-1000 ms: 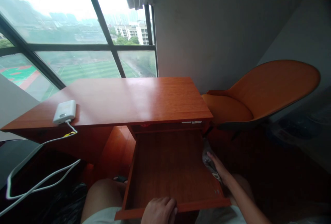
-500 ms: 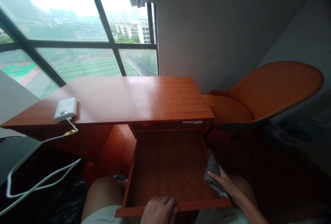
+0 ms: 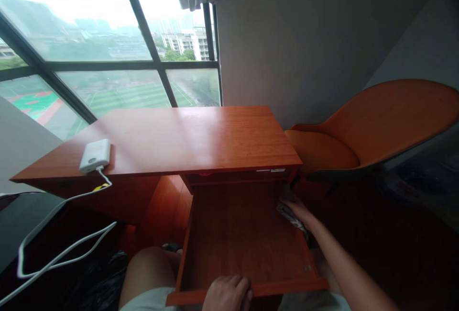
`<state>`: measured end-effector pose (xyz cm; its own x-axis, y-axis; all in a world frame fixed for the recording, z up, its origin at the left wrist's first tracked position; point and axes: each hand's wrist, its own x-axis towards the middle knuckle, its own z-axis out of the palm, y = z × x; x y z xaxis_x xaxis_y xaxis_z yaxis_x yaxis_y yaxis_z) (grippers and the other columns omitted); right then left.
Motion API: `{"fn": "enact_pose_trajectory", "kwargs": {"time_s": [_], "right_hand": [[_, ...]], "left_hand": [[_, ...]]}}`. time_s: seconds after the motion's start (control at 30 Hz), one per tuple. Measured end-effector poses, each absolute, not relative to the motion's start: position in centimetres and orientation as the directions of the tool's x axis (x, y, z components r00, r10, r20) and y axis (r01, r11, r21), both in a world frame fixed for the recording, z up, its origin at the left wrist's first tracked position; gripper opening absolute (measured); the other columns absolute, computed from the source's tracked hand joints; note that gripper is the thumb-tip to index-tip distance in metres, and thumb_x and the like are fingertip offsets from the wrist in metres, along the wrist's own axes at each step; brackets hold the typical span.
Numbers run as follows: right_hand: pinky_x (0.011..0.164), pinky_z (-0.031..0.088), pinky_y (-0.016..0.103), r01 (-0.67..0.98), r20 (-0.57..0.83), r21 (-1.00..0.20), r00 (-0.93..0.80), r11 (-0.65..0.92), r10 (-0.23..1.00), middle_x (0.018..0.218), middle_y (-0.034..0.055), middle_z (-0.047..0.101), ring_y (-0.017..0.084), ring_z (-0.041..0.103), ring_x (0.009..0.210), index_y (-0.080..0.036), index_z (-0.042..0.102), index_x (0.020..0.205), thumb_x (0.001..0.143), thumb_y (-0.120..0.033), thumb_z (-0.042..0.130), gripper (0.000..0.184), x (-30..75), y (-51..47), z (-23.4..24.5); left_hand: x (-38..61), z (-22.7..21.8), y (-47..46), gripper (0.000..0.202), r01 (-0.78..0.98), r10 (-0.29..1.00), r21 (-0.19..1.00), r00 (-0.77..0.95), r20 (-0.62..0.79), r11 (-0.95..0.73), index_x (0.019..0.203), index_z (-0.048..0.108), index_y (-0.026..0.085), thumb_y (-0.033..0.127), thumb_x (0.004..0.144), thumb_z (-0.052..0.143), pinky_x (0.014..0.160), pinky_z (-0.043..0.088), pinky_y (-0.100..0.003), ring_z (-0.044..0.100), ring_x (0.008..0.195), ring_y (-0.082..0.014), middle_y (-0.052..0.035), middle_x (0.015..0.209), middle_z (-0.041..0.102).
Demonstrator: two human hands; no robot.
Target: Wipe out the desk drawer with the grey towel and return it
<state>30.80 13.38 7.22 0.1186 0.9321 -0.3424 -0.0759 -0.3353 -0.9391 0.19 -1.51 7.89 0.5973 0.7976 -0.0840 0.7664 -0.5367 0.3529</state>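
Note:
A wooden drawer [image 3: 236, 239] stands pulled out from under the reddish desk [image 3: 186, 138], and its inside shows bare wood. My left hand [image 3: 229, 294] curls over the drawer's front edge, fingers closed on it. My right hand [image 3: 299, 213] reaches along the drawer's right side near the back, pressing a grey cloth [image 3: 289, 205] against the side wall. Its fingers lie on the cloth and partly hide it.
A white power adapter [image 3: 95, 155] lies on the desk's left end, its white cable [image 3: 57, 249] trailing to the floor. An orange chair [image 3: 366, 134] stands at the right. A large window [image 3: 89, 43] is behind the desk. My knees sit below the drawer.
My right hand with the cloth slid toward me along the drawer's right side, then back away to the far end. My left hand stayed on the front edge.

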Motion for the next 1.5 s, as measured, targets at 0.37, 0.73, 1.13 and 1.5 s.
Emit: {"fn": "enact_pose_trajectory", "kwargs": {"time_s": [0.37,0.73,1.13,1.5], "right_hand": [[0.113,0.035,0.047,-0.084,-0.366,-0.93,0.138,-0.358,0.92,0.122,0.0062,0.068,0.026,0.059,0.118,-0.025,0.055,0.128,0.073,-0.053,0.066,0.062,30.9,11.4,6.1],[0.116,0.032,0.039,-0.131,-0.52,-0.854,0.206,-0.503,0.829,0.143,0.005,0.052,0.024,0.045,0.134,-0.027,0.05,0.133,0.071,-0.05,0.071,0.069,31.5,2.7,5.6],[0.111,0.039,0.035,-0.307,-0.651,-0.742,0.118,-0.595,0.75,0.131,0.0024,0.063,0.021,0.052,0.128,-0.03,0.061,0.122,0.074,-0.05,0.069,0.053,32.6,0.9,5.9],[0.101,0.047,0.036,-0.218,-0.485,-0.86,0.068,-0.462,0.872,0.117,0.0046,0.071,0.022,0.063,0.112,-0.025,0.068,0.107,0.074,-0.047,0.068,0.04,32.8,10.8,4.9]], "left_hand": [[-0.3,7.4,-1.8,0.006,0.774,0.793,0.333,0.599,-0.111,-0.538,0.087,0.056,0.025,0.021,0.085,0.052,0.064,0.044,-0.025,0.066,0.071,-0.0172,0.0019,0.08,0.069],[0.0,9.0,-1.6,0.012,0.779,0.791,0.349,0.594,-0.146,-0.52,0.088,0.057,0.024,0.02,0.089,0.046,0.064,0.042,-0.026,0.066,0.073,-0.0176,0.001,0.083,0.07],[-0.1,9.4,-1.7,0.013,0.782,0.799,0.356,0.585,-0.138,-0.511,0.087,0.054,0.025,0.023,0.091,0.042,0.064,0.041,-0.029,0.065,0.073,-0.0184,0.0018,0.084,0.069],[-0.1,8.8,-1.8,0.013,0.79,0.81,0.366,0.57,-0.14,-0.493,0.087,0.055,0.026,0.023,0.09,0.043,0.064,0.04,-0.028,0.065,0.073,-0.0178,0.0021,0.082,0.069]]}}
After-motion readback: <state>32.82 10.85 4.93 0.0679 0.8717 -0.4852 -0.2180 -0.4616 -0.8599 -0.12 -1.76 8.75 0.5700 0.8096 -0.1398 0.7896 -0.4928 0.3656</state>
